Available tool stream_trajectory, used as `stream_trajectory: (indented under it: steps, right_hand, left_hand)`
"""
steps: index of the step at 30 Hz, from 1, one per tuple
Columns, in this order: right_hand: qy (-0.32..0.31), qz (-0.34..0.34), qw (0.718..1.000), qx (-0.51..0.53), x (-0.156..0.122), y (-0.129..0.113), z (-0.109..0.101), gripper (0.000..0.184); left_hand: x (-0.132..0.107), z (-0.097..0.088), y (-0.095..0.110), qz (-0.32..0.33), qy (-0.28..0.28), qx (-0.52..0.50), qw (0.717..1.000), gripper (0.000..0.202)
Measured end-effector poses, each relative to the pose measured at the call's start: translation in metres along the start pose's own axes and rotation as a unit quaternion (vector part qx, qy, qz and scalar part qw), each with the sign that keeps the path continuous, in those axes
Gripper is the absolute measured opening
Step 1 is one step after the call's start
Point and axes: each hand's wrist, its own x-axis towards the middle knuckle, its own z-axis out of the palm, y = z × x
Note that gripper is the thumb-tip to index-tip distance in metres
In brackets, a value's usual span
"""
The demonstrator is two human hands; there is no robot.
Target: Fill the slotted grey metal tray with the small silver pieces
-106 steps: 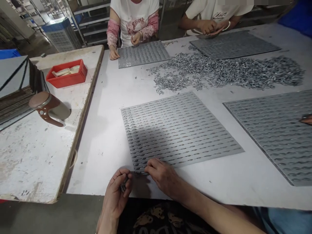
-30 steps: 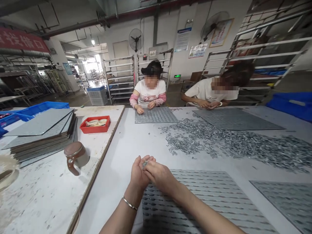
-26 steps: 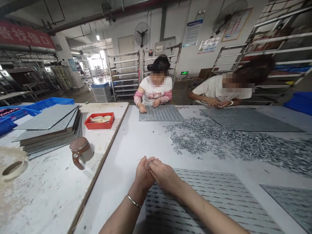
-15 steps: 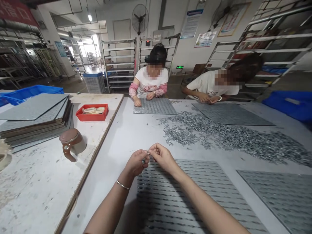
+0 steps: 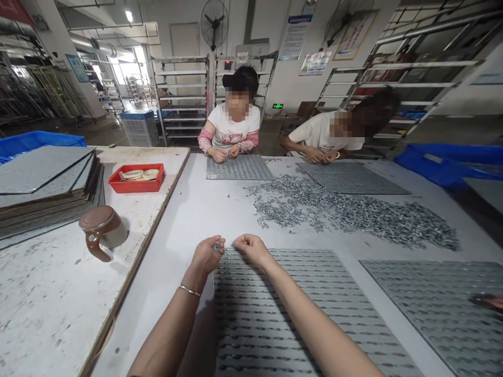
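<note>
My left hand [image 5: 206, 255] is curled shut around small shiny metal parts, some showing at its fingertips, just off the far left corner of a grey slotted tray [image 5: 306, 309]. My right hand [image 5: 250, 247] is pinched shut a little to the right, over the tray's far edge; what it pinches is too small to make out. A long heap of the same metal parts [image 5: 353, 209] lies on the white table [image 5: 196, 209] beyond the tray.
Two people sit across the table at their own slotted trays [image 5: 239, 167] [image 5: 349, 178]. Another tray [image 5: 444, 303] lies at right with someone's fingertip [image 5: 489, 301] on it. On the left bench stand a brown mug [image 5: 102, 230], a red bin [image 5: 136, 178] and stacked boards [image 5: 43, 183].
My head has lifted from the near edge of the tray to the room. Both hands moved to the tray's far left corner and have drawn slightly apart in the last half second.
</note>
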Motion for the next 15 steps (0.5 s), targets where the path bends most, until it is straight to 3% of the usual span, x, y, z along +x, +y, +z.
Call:
stream_trajectory:
  steps: [3, 6, 15]
  right_hand:
    - [0.008, 0.018, 0.996, -0.084, 0.006, 0.008, 0.001, 0.016]
    - [0.013, 0.025, 0.987, -0.159, 0.005, 0.011, 0.006, 0.018]
    - [0.018, 0.053, 0.955, -0.291, 0.005, -0.001, 0.013, 0.018]
  left_hand:
    - [0.009, -0.009, 0.002, -0.003, 0.032, -0.026, 0.999, 0.011]
    - [0.013, -0.014, -0.001, 0.002, 0.04, -0.042, 0.998, 0.011]
    - [0.017, -0.017, -0.01, -0.002, -0.018, -0.038, 0.999, 0.022]
